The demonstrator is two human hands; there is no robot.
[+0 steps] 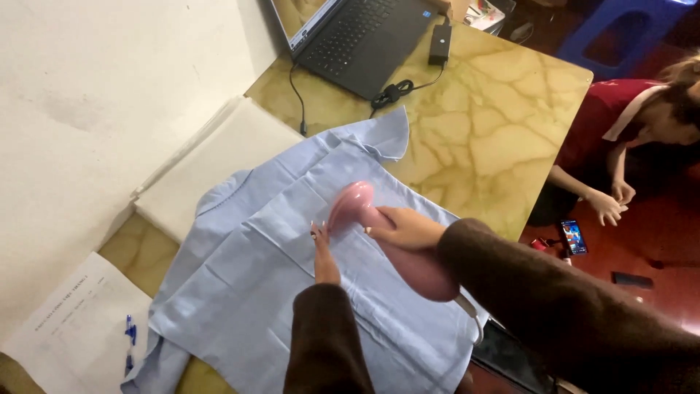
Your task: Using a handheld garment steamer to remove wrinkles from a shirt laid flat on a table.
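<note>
- A printed sheet of paper (69,328) lies at the far left edge of the bench (503,117), with a blue pen (130,339) resting on it, just beside the shirt's lower corner.
- A folded white cloth (211,164) sits under the shirt's upper left edge, well out of the way of the hands.
- The light blue shirt (248,284) is spread flat across the bench with its collar pointing toward the laptop; lying flat like this, the fabric gives the steamer a level face to pass over.
- The left hand (323,255) lies with its fingers stretched out flat on the shirt, just left of the steamer head. Its grip is wide and holds nothing; it looks to be pinning the cloth taut so that it does not bunch.
- The pink handheld garment steamer (379,241) lies low over the middle of the shirt, its rounded head touching or nearly touching the fabric, its body slanting back toward the person.
- The right hand (405,228) has its grip closed round the steamer's neck, fingers over the top, which seems to press the head down onto the cloth.
- A white cord (470,314) trails from the steamer's rear off the bench edge.
- An open black laptop (364,36) with its power brick (440,42) stands at the far end of the bench.
- At the right, another person in a red top (605,124) sits low beside the bench, and a phone (573,237) lies on the floor near them.
</note>
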